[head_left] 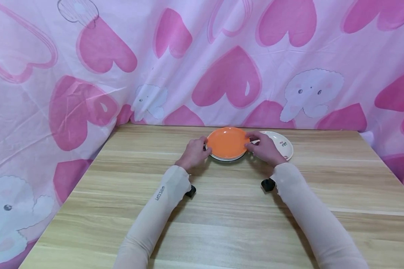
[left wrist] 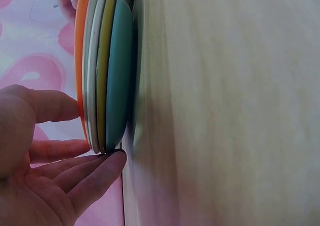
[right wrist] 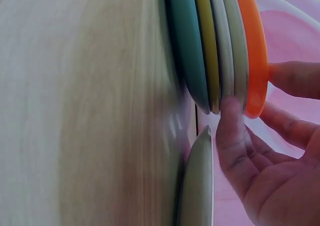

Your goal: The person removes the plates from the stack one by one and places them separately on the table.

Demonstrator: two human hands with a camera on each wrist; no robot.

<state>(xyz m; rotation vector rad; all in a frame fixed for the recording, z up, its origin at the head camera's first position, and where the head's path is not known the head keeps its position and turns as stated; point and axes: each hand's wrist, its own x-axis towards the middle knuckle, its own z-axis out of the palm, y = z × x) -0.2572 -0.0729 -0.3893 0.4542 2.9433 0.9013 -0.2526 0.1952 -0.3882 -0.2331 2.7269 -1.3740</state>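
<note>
An orange plate (head_left: 228, 142) lies on top of a stack of plates near the table's back edge. Edge-on in the left wrist view, the stack has pale plates (left wrist: 93, 70), a yellow-green plate (left wrist: 103, 70) and a teal plate (left wrist: 119, 75) beneath the orange one. My left hand (head_left: 194, 151) holds the orange rim from the left, other fingers spread low against the stack's side. From the right, my right hand (head_left: 264, 148) holds the same plate by its rim, one fingertip (right wrist: 231, 108) touching a pale plate below.
A white plate with a small printed pattern (head_left: 282, 145) lies just right of the stack, partly behind the right hand. The wood-grain table (head_left: 222, 224) reaches back to a pink heart-print cloth (head_left: 229, 78). Black devices sit under both wrists.
</note>
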